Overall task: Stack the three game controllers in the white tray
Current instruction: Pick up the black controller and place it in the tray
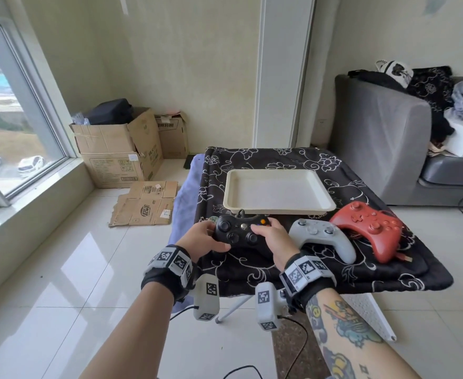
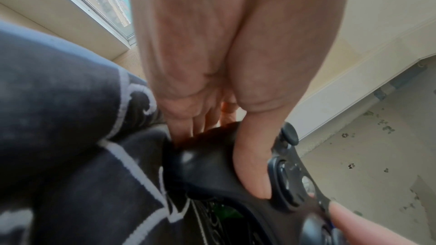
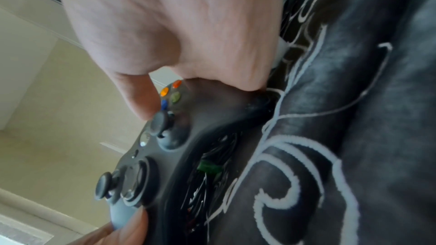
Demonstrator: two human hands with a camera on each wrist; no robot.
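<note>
A black wired game controller (image 1: 238,231) sits near the table's front left, just in front of the white tray (image 1: 278,210). My left hand (image 1: 201,237) grips its left handle, thumb on top beside the d-pad (image 2: 250,174). My right hand (image 1: 270,236) grips its right handle, thumb resting by the right stick (image 3: 139,96). The controller's body (image 3: 179,137) lies low over the cloth; whether it touches is unclear. A grey controller (image 1: 322,237) lies to the right, and a red controller (image 1: 369,228) lies beyond it. The tray holds nothing.
The table carries a black cloth with white flower outlines (image 1: 320,272). A grey sofa (image 1: 383,132) stands at the right. Cardboard boxes (image 1: 121,149) and flattened cardboard (image 1: 145,206) lie on the tiled floor at the left, under a window.
</note>
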